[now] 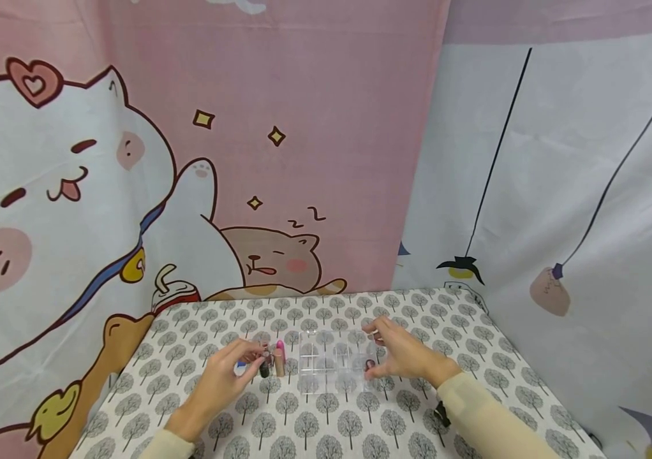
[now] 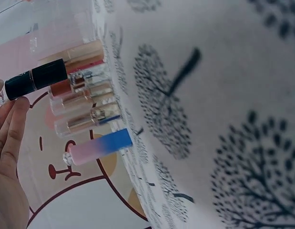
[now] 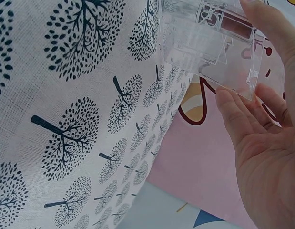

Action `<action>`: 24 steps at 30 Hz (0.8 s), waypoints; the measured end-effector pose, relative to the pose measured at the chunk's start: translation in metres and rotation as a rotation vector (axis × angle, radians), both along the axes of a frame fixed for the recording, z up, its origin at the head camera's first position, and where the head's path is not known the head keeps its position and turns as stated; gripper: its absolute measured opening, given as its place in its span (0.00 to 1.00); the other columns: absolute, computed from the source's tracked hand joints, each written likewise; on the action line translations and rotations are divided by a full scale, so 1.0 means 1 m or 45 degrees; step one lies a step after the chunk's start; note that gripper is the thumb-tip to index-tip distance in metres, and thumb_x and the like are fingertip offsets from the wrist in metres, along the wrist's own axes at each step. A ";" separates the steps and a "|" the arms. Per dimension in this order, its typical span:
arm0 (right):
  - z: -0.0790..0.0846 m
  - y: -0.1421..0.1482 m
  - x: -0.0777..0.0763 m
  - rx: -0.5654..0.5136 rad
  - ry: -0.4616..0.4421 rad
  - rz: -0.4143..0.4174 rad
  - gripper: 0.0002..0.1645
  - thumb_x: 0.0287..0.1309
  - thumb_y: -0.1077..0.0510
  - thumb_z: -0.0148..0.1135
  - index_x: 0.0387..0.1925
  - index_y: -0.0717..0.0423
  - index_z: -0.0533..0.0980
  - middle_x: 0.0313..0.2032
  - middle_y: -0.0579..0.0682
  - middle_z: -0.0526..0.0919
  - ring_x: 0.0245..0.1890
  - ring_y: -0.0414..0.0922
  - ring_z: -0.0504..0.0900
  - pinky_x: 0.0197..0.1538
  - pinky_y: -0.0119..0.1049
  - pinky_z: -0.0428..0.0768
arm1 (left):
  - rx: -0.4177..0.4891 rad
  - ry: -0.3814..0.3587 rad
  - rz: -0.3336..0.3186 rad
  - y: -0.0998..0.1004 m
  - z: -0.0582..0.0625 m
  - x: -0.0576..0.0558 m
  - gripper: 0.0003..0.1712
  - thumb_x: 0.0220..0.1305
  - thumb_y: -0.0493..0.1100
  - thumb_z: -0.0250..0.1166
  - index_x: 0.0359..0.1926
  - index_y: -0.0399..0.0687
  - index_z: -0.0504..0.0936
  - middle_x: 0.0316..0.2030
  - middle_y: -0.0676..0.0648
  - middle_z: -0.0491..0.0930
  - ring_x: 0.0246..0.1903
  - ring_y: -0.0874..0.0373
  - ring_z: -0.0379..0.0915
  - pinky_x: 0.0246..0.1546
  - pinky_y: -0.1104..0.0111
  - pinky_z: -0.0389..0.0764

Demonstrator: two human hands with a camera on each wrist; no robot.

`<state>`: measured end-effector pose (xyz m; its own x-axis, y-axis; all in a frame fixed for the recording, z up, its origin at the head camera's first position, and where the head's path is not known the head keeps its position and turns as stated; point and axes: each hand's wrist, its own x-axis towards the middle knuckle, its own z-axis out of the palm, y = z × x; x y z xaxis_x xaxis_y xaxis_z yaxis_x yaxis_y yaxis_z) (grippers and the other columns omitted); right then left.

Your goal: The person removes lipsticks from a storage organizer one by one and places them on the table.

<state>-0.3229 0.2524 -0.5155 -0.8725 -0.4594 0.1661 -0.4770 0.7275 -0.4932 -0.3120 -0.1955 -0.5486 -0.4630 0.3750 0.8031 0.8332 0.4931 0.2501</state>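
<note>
My left hand (image 1: 225,370) pinches a black lipstick tube (image 2: 36,78) by its clear end, thumb on one side and fingers on the other. Close beside it stand several lip colour tubes, among them a tan tube (image 1: 279,364), a bright pink one (image 1: 280,349) and a pink-to-blue one (image 2: 102,148). To their right lies a clear divided organizer (image 1: 326,370). My right hand (image 1: 400,350) grips its right side, thumb near the front corner and fingers at the back. In the compartment by that thumb sits a tube with a dark red part (image 3: 237,26).
A cloth (image 1: 305,427) with grey trees covers the table under everything. Behind the table hangs a pink curtain (image 1: 326,127) with cartoon animals. On the right is a white curtain (image 1: 590,159) with printed hanging lamps.
</note>
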 end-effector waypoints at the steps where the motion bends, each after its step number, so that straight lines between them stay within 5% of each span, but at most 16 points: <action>1: 0.000 0.000 0.000 0.002 0.004 -0.003 0.62 0.49 0.40 0.96 0.78 0.57 0.73 0.73 0.57 0.81 0.67 0.55 0.87 0.71 0.57 0.93 | -0.003 -0.003 0.008 -0.001 -0.001 -0.001 0.20 0.59 0.25 0.85 0.50 0.40 0.92 0.43 0.49 0.93 0.36 0.63 0.89 0.40 0.71 0.95; 12: -0.002 0.001 0.000 -0.024 -0.020 0.001 0.63 0.49 0.40 0.96 0.79 0.57 0.72 0.73 0.57 0.81 0.69 0.60 0.88 0.72 0.56 0.93 | -0.058 -0.016 0.075 -0.010 -0.010 -0.005 0.20 0.58 0.26 0.86 0.49 0.41 0.92 0.42 0.50 0.92 0.36 0.64 0.89 0.39 0.71 0.96; 24: -0.003 0.000 -0.001 0.004 -0.010 -0.022 0.62 0.49 0.39 0.96 0.78 0.55 0.73 0.73 0.55 0.81 0.67 0.51 0.87 0.72 0.54 0.93 | -0.105 -0.087 0.126 -0.016 -0.015 -0.012 0.19 0.59 0.25 0.85 0.48 0.40 0.91 0.40 0.47 0.91 0.34 0.64 0.89 0.36 0.69 0.97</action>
